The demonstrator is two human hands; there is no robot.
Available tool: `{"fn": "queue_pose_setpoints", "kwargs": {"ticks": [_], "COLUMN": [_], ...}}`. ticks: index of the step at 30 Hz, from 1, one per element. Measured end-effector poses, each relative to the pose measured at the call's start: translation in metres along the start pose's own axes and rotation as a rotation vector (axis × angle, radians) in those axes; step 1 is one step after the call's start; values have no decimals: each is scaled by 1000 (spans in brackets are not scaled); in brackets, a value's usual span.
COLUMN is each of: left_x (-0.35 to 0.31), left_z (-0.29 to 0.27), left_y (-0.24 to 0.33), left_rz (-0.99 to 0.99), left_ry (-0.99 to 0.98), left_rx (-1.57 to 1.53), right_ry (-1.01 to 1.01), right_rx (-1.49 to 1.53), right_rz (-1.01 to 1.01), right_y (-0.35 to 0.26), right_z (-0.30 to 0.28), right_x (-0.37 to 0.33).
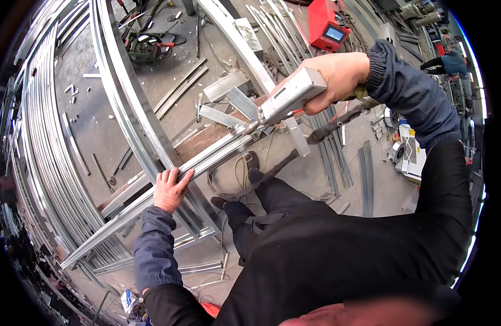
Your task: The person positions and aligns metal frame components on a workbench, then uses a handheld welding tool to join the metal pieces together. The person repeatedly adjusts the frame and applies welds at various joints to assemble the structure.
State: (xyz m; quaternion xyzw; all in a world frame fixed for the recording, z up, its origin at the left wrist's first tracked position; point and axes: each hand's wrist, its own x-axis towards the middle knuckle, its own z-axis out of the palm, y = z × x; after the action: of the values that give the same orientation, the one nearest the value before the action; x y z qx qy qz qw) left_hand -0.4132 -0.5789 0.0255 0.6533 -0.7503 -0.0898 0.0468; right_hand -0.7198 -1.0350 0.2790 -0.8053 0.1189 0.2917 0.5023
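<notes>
A long silver metal profile [212, 157] runs diagonally from the lower left to the middle. My left hand [169, 190] grips it from above, fingers over its edge and thumb spread to the right. My right hand [337, 79] is closed around a silver, box-shaped welding gun [294, 95]. The gun's narrow nozzle points down and left at the profile's upper right end; I cannot tell whether it touches. Several short metal pieces [242, 103] lie just beyond that end. The handle is mostly hidden by my fingers.
Long metal rails [112, 70] cross beneath the profile. Bundled profiles [41, 136] lie at the left. A red machine with a screen [327, 27] stands at the far right, and a dark hose [343, 122] hangs below my right hand. Another person [454, 64] is at the right edge.
</notes>
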Motion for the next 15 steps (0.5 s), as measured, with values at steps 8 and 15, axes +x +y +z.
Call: {"fn": "queue_pose_setpoints", "kwargs": {"ticks": [8, 15], "left_x": [1, 2], "left_z": [5, 3], "left_y": [-2, -5], "left_rz": [-13, -17], "left_ry": [2, -6], "left_rx": [-22, -39], "right_ry": [-276, -359], "right_rx": [-10, 57], "right_rz": [-15, 25], "right_y": [31, 55], "right_z": [-7, -11], "right_x": [77, 111]}}
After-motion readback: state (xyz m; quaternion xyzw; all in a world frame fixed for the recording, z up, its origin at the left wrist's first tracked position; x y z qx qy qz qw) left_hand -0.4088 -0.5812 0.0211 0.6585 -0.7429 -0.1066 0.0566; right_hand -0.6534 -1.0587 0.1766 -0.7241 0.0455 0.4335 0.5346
